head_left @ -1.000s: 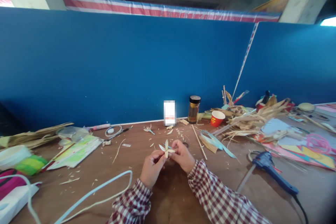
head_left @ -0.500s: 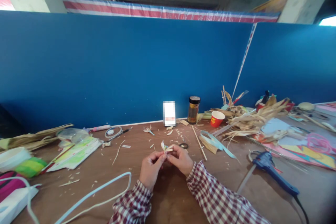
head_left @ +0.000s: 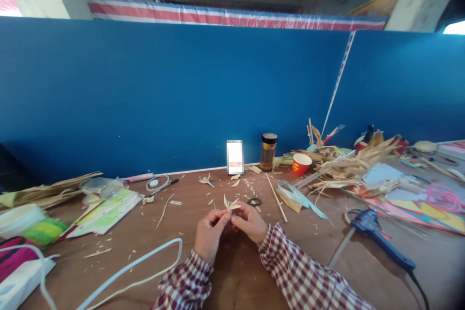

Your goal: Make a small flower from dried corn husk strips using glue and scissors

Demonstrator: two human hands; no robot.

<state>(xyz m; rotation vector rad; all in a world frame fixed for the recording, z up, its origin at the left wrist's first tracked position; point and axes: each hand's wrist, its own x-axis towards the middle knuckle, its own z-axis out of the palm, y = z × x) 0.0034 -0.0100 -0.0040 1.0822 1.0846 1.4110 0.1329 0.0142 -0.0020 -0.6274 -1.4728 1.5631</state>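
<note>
Between my fingertips is a small pale flower with pointed petals that look like corn husk. My left hand pinches it low down, thumb against fingers. Just to the right, my right hand is closed at the flower's base, its fingertips touching those of the left. The part of the flower inside the fingers is hidden. Beyond the hands, a similar pale flower lies on the brown table. Pale scraps are scattered near a dark ring-shaped roll.
A blue glue gun lies at the right, by dried husks. A lidded jar and red paper cup stand at the back. White cables loop at the left front. A blue partition borders the table.
The flower has turned slightly between my fingers, its petals now more spread to the sides. Both hands keep nearly the same place and grip.
</note>
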